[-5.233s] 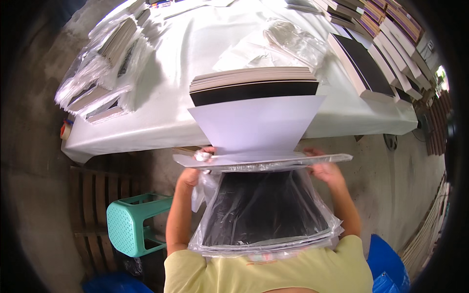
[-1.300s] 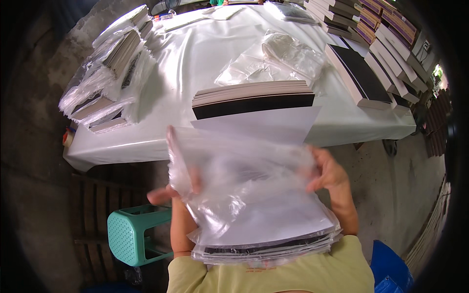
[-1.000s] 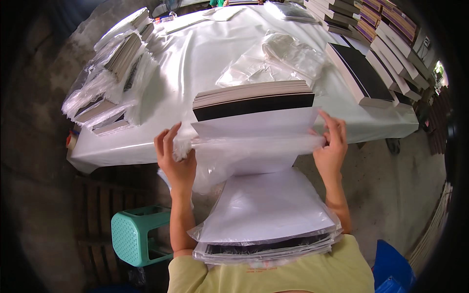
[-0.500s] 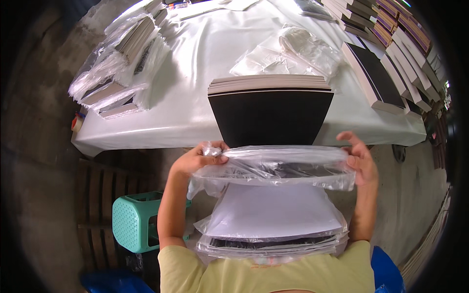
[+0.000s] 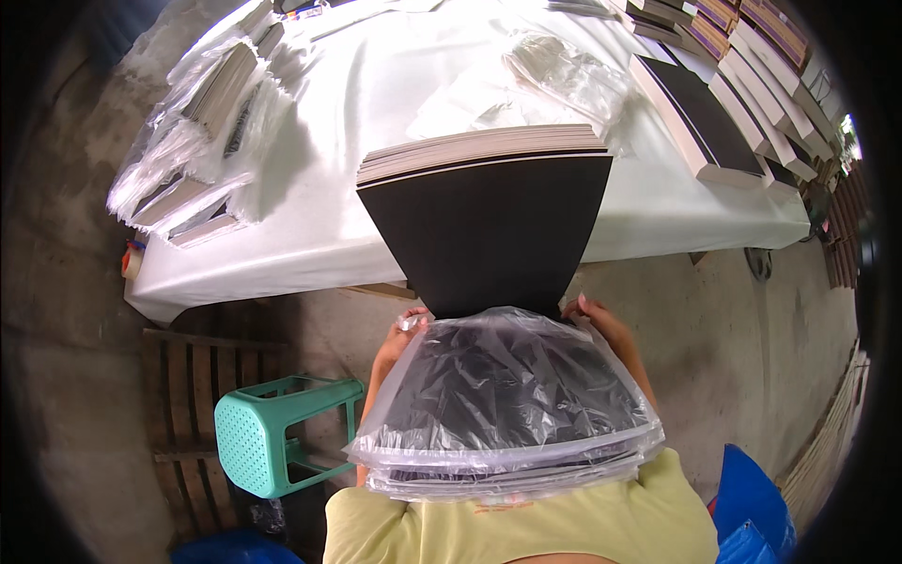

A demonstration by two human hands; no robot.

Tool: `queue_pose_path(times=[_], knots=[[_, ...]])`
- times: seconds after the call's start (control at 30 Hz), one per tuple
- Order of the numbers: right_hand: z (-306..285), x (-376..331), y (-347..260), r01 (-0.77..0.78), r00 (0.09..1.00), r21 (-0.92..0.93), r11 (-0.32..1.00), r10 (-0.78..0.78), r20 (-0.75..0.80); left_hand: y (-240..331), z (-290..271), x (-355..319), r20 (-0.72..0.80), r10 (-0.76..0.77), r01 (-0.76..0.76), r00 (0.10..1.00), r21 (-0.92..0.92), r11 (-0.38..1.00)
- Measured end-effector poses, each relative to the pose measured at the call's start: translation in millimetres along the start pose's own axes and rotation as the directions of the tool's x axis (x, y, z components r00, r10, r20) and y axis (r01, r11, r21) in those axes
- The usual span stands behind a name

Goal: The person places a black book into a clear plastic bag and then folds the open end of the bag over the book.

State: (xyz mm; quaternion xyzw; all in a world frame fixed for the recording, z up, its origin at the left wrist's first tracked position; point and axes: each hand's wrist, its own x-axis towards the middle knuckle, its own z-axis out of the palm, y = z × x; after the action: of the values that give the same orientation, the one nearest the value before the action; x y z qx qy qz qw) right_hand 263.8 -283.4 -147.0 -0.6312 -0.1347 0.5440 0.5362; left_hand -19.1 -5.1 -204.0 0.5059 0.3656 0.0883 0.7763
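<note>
A stack of black-faced boards (image 5: 489, 221) with pale edges stands tilted at the table's near edge, its lower end meeting the mouth of a clear plastic bag (image 5: 507, 385). Black shows through the bag; whether it is the same stack or something under it I cannot tell. My left hand (image 5: 402, 334) pinches the bag's left corner by the foot of the stack. On the other side, my right hand (image 5: 601, 324) has its fingers closed at the bag's right corner, partly behind the plastic. Below the bag, several plastic-wrapped layers (image 5: 507, 481) lie against my body.
Plastic-wrapped stacks (image 5: 202, 141) are at the table's left, loose clear bags (image 5: 564, 80) at its middle. More black-faced boards (image 5: 700, 117) stand in stacks at the right. A green stool (image 5: 258, 442) lies on its side near a wooden pallet (image 5: 183, 395); blue material (image 5: 752, 498) is at lower right.
The bag has come down from a gathered band between my hands and spread over the white-topped pile. Both hands moved lower and closer together. The black stack tilts more and reaches nearer to me.
</note>
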Motion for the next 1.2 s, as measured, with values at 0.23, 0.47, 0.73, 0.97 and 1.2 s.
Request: queue_pose_path(times=[0.23,0.47,0.73,0.97,1.2], knots=[[18,-44,-53,0.431,0.881,-0.324,0.842,-0.315,0.353,32,-4,-30,0.007,0.117,-0.116,0.993,-0.066,0.991],[4,3,-23,0.019,0.999,0.289,0.957,-0.033,0.043,-6,-3,19,-0.057,0.070,-0.068,0.996,0.037,0.997],[-14,54,25,0.264,0.939,-0.466,0.845,-0.336,-0.078,-48,-25,50,-0.179,0.460,-0.326,0.870,0.491,0.808],[66,-36,-158,0.577,0.794,-0.547,0.607,-0.258,0.551,183,82,-105,-0.023,0.515,-0.497,0.857,0.224,0.838],[205,-41,-177,0.790,0.535,-0.187,0.584,-0.508,0.675,208,139,-134,-0.024,0.858,-0.849,0.512,-0.163,0.502]])
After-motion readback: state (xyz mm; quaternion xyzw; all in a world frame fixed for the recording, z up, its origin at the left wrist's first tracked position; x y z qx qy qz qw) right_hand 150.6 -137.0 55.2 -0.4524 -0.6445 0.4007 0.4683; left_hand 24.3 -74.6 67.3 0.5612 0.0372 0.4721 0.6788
